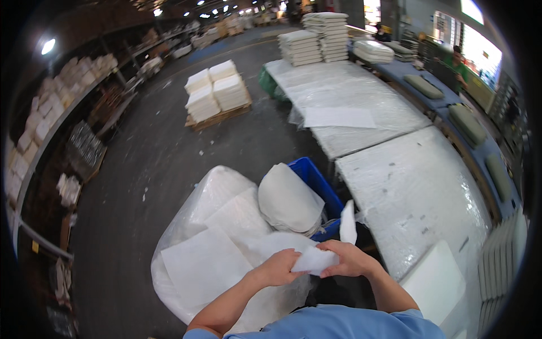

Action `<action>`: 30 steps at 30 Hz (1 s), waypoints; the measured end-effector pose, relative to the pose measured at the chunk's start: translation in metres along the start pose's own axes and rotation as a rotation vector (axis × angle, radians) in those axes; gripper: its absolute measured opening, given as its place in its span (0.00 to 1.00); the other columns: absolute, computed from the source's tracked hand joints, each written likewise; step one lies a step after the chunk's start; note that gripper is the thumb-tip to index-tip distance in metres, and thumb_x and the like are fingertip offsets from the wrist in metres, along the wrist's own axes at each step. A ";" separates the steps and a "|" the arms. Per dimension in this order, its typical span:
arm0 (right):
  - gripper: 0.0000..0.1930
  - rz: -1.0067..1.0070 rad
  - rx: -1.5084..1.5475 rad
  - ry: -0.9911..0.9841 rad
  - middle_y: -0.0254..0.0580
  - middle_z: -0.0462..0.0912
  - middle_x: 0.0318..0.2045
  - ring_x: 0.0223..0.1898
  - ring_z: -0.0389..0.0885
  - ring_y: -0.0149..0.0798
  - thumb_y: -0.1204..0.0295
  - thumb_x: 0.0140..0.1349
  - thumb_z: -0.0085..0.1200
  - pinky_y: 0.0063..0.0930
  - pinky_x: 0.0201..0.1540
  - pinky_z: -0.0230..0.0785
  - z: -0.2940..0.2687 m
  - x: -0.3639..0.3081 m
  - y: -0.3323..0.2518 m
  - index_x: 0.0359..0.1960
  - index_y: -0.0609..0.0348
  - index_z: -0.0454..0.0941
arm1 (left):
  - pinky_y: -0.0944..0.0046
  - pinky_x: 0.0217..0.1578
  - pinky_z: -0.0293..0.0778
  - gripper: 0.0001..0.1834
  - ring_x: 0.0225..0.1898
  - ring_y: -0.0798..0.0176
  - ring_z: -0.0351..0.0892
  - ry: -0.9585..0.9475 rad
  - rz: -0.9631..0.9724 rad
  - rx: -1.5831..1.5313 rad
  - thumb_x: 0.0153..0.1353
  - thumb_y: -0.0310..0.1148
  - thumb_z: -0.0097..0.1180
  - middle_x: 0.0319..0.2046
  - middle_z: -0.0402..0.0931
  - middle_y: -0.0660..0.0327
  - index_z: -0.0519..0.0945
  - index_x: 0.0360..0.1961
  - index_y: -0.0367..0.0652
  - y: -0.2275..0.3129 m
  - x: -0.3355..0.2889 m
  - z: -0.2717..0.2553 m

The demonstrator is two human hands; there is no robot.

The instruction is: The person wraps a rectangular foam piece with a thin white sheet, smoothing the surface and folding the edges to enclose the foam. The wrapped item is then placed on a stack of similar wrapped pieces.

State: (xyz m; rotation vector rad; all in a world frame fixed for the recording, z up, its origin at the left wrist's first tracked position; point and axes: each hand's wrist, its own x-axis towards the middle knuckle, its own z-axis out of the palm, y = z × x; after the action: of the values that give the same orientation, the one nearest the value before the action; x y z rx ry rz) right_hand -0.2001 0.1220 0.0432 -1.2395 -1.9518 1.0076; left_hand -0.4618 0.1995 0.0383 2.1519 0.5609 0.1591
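My left hand point(278, 266) and my right hand point(349, 259) are close together in front of me, both closed on a soft white sheet of padding point(314, 260). The sheet is bent between them, and a narrow white piece point(348, 224) stands up beyond my right hand; whether it belongs to the same sheet I cannot tell. Left of my hands lies a big clear plastic bag point(186, 209), with flat white sheets point(206, 264) on it. Just beyond my hands, a bundle of off-white cloth-like pieces point(289, 198) leans against a blue bin point(309, 169).
Plastic-covered tables point(406, 175) run along my right, one bearing a flat white sheet point(339, 117). A white pad point(435, 282) lies near me. Green cushions point(467, 125) line a blue bench point(446, 101). Ahead, a pallet point(223, 117) carries white stacks; shelving point(45, 152) stands left.
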 end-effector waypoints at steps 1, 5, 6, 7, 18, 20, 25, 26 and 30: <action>0.34 0.057 -0.169 -0.009 0.52 0.85 0.50 0.53 0.83 0.57 0.56 0.50 0.76 0.41 0.59 0.73 -0.001 -0.027 0.009 0.56 0.61 0.80 | 0.46 0.59 0.70 0.18 0.50 0.41 0.81 -0.046 0.035 -0.006 0.63 0.37 0.64 0.47 0.82 0.44 0.82 0.51 0.39 0.015 0.004 0.007; 0.28 0.383 -0.126 -0.076 0.51 0.87 0.46 0.52 0.85 0.53 0.54 0.51 0.74 0.40 0.55 0.76 0.021 -0.121 0.042 0.51 0.56 0.84 | 0.51 0.52 0.75 0.16 0.49 0.41 0.80 -0.228 0.234 0.017 0.64 0.35 0.63 0.47 0.82 0.44 0.81 0.49 0.37 0.064 0.016 0.020; 0.27 0.426 -0.199 -0.078 0.51 0.88 0.46 0.51 0.86 0.54 0.55 0.51 0.74 0.41 0.53 0.77 0.030 -0.147 0.052 0.50 0.55 0.85 | 0.51 0.51 0.75 0.15 0.48 0.41 0.81 -0.263 0.209 0.063 0.64 0.34 0.63 0.46 0.82 0.45 0.81 0.49 0.38 0.074 0.019 0.024; 0.26 0.482 -0.179 0.011 0.51 0.88 0.46 0.51 0.86 0.54 0.55 0.50 0.74 0.41 0.53 0.77 0.045 -0.176 0.065 0.49 0.54 0.86 | 0.52 0.50 0.75 0.14 0.48 0.41 0.81 -0.297 0.186 0.111 0.64 0.33 0.62 0.46 0.82 0.46 0.81 0.48 0.38 0.082 0.021 0.027; 0.21 1.061 0.031 0.538 0.49 0.89 0.42 0.47 0.87 0.54 0.59 0.51 0.73 0.44 0.53 0.78 0.161 -0.439 0.018 0.47 0.51 0.87 | 0.60 0.57 0.73 0.21 0.54 0.56 0.82 -0.348 0.021 -0.084 0.63 0.22 0.55 0.51 0.85 0.57 0.82 0.57 0.44 0.146 0.001 0.104; 0.19 1.077 -0.035 0.602 0.48 0.89 0.42 0.47 0.87 0.54 0.59 0.52 0.72 0.44 0.53 0.78 0.169 -0.504 -0.008 0.44 0.51 0.88 | 0.61 0.60 0.72 0.23 0.57 0.59 0.81 -0.353 0.017 -0.211 0.63 0.21 0.55 0.54 0.84 0.59 0.82 0.59 0.44 0.164 0.000 0.134; 0.14 1.121 -0.247 0.589 0.51 0.85 0.42 0.48 0.84 0.55 0.64 0.55 0.69 0.44 0.52 0.76 0.196 -0.622 -0.047 0.42 0.52 0.89 | 0.65 0.56 0.75 0.17 0.52 0.65 0.82 -0.312 -0.096 -0.527 0.66 0.22 0.56 0.51 0.85 0.59 0.84 0.55 0.39 0.187 -0.018 0.191; 0.12 1.121 -0.183 0.722 0.51 0.84 0.41 0.47 0.83 0.56 0.65 0.55 0.69 0.44 0.50 0.77 0.198 -0.637 -0.059 0.41 0.53 0.88 | 0.66 0.55 0.75 0.16 0.51 0.66 0.82 -0.291 -0.088 -0.468 0.67 0.23 0.56 0.50 0.85 0.59 0.84 0.55 0.39 0.195 -0.017 0.203; 0.09 1.183 0.031 1.339 0.42 0.83 0.27 0.34 0.82 0.36 0.73 0.58 0.67 0.32 0.40 0.74 0.200 -0.694 -0.101 0.39 0.60 0.86 | 0.67 0.53 0.75 0.14 0.48 0.69 0.81 -0.216 -0.037 -0.436 0.69 0.25 0.58 0.47 0.86 0.62 0.85 0.54 0.39 0.225 0.002 0.243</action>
State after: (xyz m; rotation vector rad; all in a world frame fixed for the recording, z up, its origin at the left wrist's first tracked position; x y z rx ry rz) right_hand -0.1461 -0.6005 -0.0413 -2.2232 -0.0929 0.3294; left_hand -0.3088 -0.0931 0.0695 1.7079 0.3973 0.0231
